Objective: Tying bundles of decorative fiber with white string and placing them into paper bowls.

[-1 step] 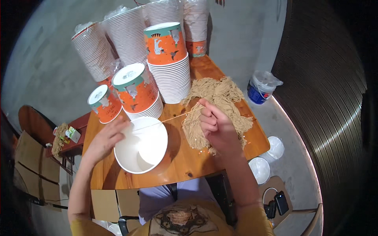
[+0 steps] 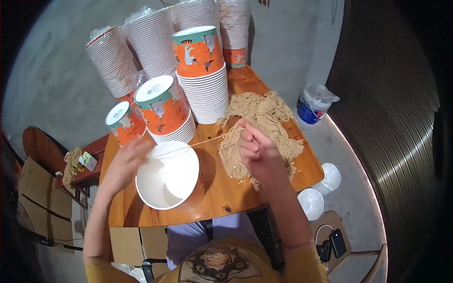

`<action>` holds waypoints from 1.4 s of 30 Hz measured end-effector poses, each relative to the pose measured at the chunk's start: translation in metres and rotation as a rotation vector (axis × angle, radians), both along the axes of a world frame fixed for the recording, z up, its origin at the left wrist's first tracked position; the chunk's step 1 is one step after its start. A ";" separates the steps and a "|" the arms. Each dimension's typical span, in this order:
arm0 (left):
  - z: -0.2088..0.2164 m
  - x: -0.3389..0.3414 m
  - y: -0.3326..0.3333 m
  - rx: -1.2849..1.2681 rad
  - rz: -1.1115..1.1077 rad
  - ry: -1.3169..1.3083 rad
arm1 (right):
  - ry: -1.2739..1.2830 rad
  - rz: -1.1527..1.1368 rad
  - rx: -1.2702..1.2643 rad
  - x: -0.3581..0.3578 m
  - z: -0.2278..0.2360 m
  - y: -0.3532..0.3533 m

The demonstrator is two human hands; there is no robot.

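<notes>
Head view: the left hand (image 2: pixel 123 162) reaches forward, its blurred fingers pinched on one end of a tan string (image 2: pixel 188 145), just beside the rim of a white paper bowl (image 2: pixel 166 177) lying tilted below it. The string runs taut rightward to the right hand (image 2: pixel 258 153), curled and pinching its other end, over a pile of strings (image 2: pixel 264 120).

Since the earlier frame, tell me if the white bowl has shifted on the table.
No. The white bowl sits at the same spot by the table's near edge.
</notes>
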State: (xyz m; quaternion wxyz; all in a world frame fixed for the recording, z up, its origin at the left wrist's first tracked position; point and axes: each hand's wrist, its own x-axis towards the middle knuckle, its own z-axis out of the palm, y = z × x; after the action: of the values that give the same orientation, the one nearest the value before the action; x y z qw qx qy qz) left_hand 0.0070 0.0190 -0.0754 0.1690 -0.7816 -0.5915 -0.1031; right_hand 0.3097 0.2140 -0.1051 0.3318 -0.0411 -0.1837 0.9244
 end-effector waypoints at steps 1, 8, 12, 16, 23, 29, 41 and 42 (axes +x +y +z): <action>0.002 0.010 -0.003 0.134 0.083 -0.206 | -0.152 -0.107 0.275 -0.003 0.002 -0.012; 0.016 0.174 0.016 -0.230 0.076 -1.686 | -0.080 -0.044 0.339 -0.046 0.043 -0.081; 0.016 0.176 0.019 -0.472 0.105 -1.730 | -0.053 -0.124 0.330 -0.044 0.041 -0.068; 0.014 0.162 0.021 -0.570 0.156 -1.661 | -0.055 -0.134 0.230 -0.031 0.025 -0.046; 0.023 0.152 0.024 -0.556 0.259 -1.479 | -0.300 -0.236 0.275 -0.021 -0.008 -0.035; 0.023 0.138 0.038 -0.360 0.204 -0.810 | -0.869 -0.497 1.155 -0.009 -0.014 -0.052; 0.026 0.138 0.023 -0.527 0.242 -0.922 | -0.524 -0.519 1.082 -0.012 -0.042 -0.091; 0.023 0.137 0.020 -0.572 0.232 -1.060 | -0.545 -0.545 1.109 -0.013 -0.041 -0.094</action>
State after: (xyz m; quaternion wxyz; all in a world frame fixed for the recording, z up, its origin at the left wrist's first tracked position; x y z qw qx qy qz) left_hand 0.1441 0.0392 -0.0525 -0.3546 -0.5690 -0.6805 -0.2957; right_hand 0.2963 0.1200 -0.1464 0.4669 -0.1414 -0.6912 0.5331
